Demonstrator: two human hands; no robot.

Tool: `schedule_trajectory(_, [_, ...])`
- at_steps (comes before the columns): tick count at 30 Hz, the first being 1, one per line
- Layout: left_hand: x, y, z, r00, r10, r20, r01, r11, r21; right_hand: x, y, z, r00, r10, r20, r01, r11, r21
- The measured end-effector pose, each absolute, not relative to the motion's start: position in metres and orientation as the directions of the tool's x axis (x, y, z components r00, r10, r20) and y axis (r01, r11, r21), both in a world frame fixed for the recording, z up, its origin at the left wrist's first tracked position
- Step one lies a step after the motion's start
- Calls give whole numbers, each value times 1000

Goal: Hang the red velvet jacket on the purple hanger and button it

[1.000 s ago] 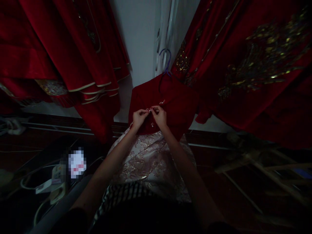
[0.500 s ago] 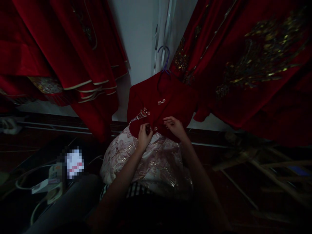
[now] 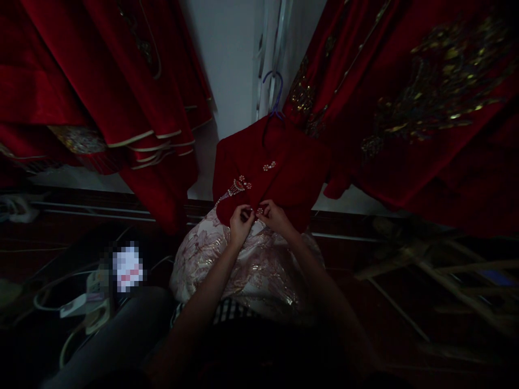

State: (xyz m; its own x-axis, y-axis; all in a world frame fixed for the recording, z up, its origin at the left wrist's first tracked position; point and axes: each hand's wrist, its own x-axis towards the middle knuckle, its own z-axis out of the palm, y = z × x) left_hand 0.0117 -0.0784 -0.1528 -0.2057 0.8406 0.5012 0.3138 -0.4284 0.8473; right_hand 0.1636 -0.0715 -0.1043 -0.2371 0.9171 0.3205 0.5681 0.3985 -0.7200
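Observation:
A small red jacket (image 3: pixel 300 162) hangs on a dark blue hanger (image 3: pixel 278 97) in front of me. Beaded flower trims sit on it, one pair (image 3: pixel 269 166) near the collar and another, with a fan-shaped tassel ornament (image 3: pixel 236 187), on the left side. At the lower front edge my left hand (image 3: pixel 240 224) is closed in a pinch on the jacket's edge. My right hand (image 3: pixel 278 218) pinches beside it, fingertips at a beaded flower trim (image 3: pixel 260 211) there. What exactly lies between the fingertips is too small and dark to make out. Below spreads a shiny pale floral skirt (image 3: pixel 203 254).
Red garments (image 3: pixel 133 97) with gold edging hang on the left. More red garments (image 3: pixel 405 178) with gold sequins hang on the right. A lit, blurred screen (image 3: pixel 128 267) and a white power strip (image 3: pixel 95 292) with cables lie at left. A wooden frame (image 3: pixel 438 270) stands at right.
My right hand has moved left and slightly down, from above the jacket to its lower front edge beside my left hand. My left hand has stayed in place.

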Motion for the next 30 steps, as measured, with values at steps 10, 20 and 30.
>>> schedule_trajectory(10, [12,-77,-153,-233,834,501,321,-420,849,178,-65,-92,82,871,483,562,360,-744])
schedule_trajectory(20, [15,-76,-153,-254,865,434,209,-389,897,165,-71,-86,4,929,370,422,334,-843])
schedule_trajectory(30, [17,-75,-157,-284,866,411,192,-369,909,149,-73,-99,-81,959,270,263,282,-922])
